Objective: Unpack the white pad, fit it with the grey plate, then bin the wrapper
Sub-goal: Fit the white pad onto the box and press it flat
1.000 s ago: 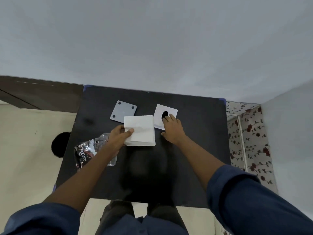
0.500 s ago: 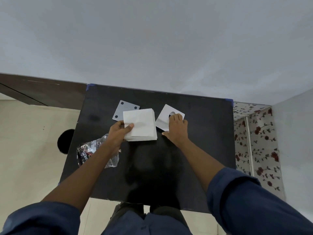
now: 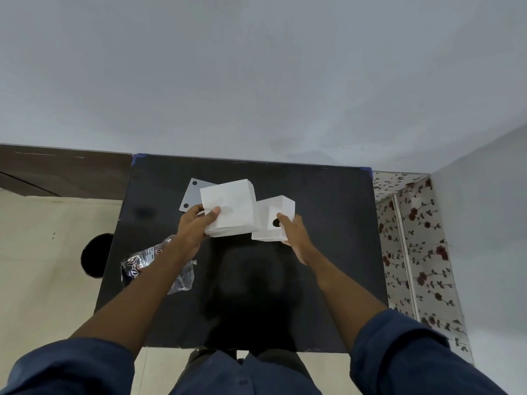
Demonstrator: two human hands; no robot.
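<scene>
My left hand [image 3: 193, 227] grips the white pad [image 3: 231, 208], a square stack of white sheets, by its near-left corner and holds it above the black table [image 3: 328, 223]. My right hand [image 3: 294, 232] holds a white box-shaped piece [image 3: 281, 206] with a round hole in its face, tilted up just right of the pad and touching its edge. The grey plate [image 3: 190, 195], with dark corner holes, lies flat on the table behind the pad, which partly hides it. The crumpled clear wrapper [image 3: 142, 260] with dark print lies under my left forearm.
A dark round bin opening [image 3: 94, 255] shows on the pale floor left of the table. A flower-patterned surface [image 3: 413, 238] stands to the right. A grey wall rises behind the table's far edge.
My right hand has picked the white holed piece up off the table and tilted it. My left hand has raised the pad, which now covers more of the grey plate.
</scene>
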